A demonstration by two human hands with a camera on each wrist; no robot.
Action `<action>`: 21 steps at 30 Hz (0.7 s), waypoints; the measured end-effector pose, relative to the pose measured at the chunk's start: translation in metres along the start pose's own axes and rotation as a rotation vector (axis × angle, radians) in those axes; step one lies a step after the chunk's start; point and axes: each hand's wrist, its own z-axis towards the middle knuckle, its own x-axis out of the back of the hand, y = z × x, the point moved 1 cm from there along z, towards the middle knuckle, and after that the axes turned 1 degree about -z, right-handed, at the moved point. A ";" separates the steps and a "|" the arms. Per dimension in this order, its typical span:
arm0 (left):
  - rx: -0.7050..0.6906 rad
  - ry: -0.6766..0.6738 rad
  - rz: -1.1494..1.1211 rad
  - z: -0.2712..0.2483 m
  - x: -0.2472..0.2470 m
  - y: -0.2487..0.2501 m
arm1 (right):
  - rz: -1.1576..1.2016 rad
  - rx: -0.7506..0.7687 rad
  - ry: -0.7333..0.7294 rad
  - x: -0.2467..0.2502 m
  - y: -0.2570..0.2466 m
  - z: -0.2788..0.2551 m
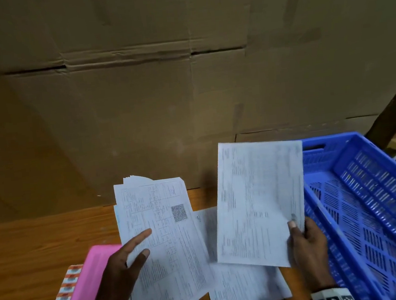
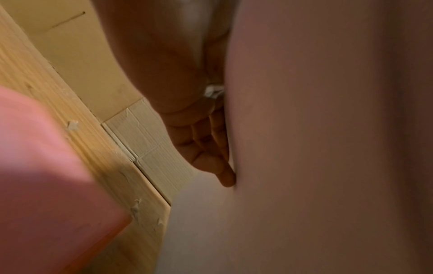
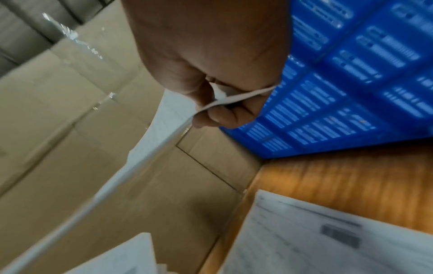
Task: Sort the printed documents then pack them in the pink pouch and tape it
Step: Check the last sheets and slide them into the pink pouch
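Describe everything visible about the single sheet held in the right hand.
The single sheet is white printed paper with blurred lines of text. It is lifted off the table and roughly upright in the head view. The right hand pinches its lower right edge, and nothing else visibly touches it. It hangs left of the blue crate.

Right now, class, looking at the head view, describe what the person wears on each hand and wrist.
Both hands are bare: no gloves, no rings visible. The right hand has a white band with black square code markings at its wrist. The left hand ends in a dark cuff or strap at the wrist; which it is cannot be told.
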 end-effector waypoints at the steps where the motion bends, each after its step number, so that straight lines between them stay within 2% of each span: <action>1: 0.000 0.004 0.023 0.001 -0.001 0.002 | 0.060 -0.019 -0.033 -0.003 -0.009 -0.003; 5: 0.005 -0.008 0.024 0.003 -0.007 0.015 | 0.090 0.005 -0.195 -0.027 -0.034 -0.023; 9: 0.053 -0.070 -0.163 0.004 -0.014 0.031 | -0.017 0.036 -0.330 -0.063 -0.027 -0.046; 12: 0.008 0.001 -0.163 0.002 -0.018 0.038 | -0.073 -0.001 -0.427 -0.083 -0.019 -0.060; 13: 0.064 0.026 -0.124 0.001 -0.019 0.035 | -0.080 -0.017 -0.463 -0.087 -0.017 -0.063; 16: 0.119 0.060 -0.075 -0.002 -0.019 0.021 | -0.111 -0.048 -0.541 -0.090 -0.009 -0.065; 18: 0.122 0.084 -0.051 -0.004 -0.015 0.011 | -0.256 -0.082 -0.476 -0.083 0.010 -0.053; 21: 0.136 0.083 -0.037 -0.006 -0.008 0.010 | -0.833 -0.073 -0.382 -0.066 0.048 -0.037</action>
